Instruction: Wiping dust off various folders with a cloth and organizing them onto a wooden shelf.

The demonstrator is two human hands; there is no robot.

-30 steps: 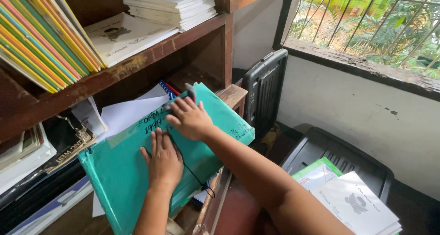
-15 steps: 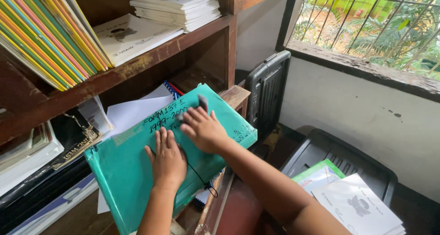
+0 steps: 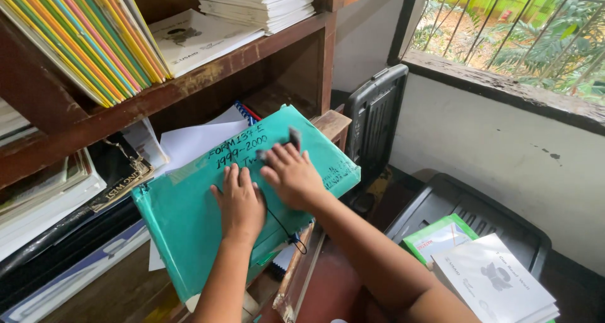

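While the teal folder (image 3: 208, 216) lies flat on the paper stack (image 3: 195, 143) below the shelf (image 3: 189, 86), left hand (image 3: 239, 203) and right hand (image 3: 293, 178) press it, fingers spread, gripping nothing; keep pressure even so it cannot slide.

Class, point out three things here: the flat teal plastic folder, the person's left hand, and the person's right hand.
Flat teal plastic folder (image 3: 183, 225): head view, bare lower-left cover.
Left hand (image 3: 239, 203): head view, back of hand.
Right hand (image 3: 295, 179): head view, back of hand.

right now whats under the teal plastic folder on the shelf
White paper sheets and a spiral notebook's edge stick out beneath the teal plastic folder; both hands press it, and the rest underneath is covered.
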